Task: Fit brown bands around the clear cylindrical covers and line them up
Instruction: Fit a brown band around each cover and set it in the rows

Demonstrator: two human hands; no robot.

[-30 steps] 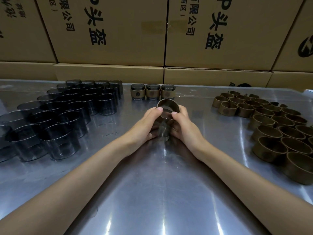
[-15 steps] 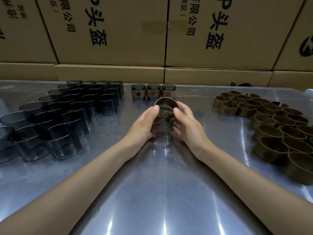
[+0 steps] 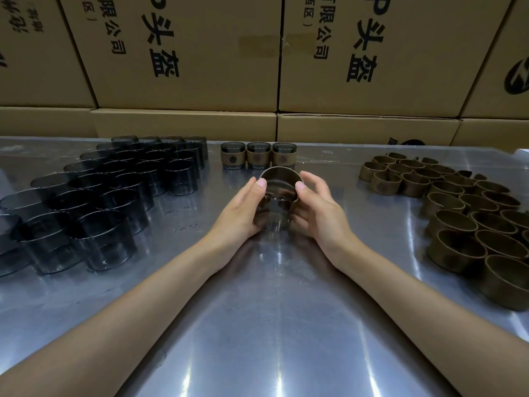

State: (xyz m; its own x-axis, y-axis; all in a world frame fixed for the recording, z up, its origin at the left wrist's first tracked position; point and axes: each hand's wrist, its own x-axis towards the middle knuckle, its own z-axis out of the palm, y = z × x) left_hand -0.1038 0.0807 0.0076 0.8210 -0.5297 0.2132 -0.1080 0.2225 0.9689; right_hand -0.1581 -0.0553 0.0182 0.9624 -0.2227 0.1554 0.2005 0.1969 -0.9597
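On the shiny steel surface (image 3: 272, 325), the left hand (image 3: 239, 216) and right hand (image 3: 317, 213) curl around one clear smoky cylindrical cover (image 3: 273, 214), thumbs pressing a brown paper band (image 3: 282, 174) onto its top. Bare covers (image 3: 114, 196) stand at ten o'clock, loose bands (image 3: 458, 213) at two, three banded covers (image 3: 258, 155) at twelve, before stacked cardboard boxes (image 3: 200, 53).

Glossy metal table (image 3: 272, 325), matt brown bands (image 3: 455, 247), smoky clear glossy covers (image 3: 108, 247).

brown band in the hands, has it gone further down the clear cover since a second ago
Cannot tell. The brown band sits at the top of the clear cover, just short of the three finished covers, as it did earlier; any slide is too slight.
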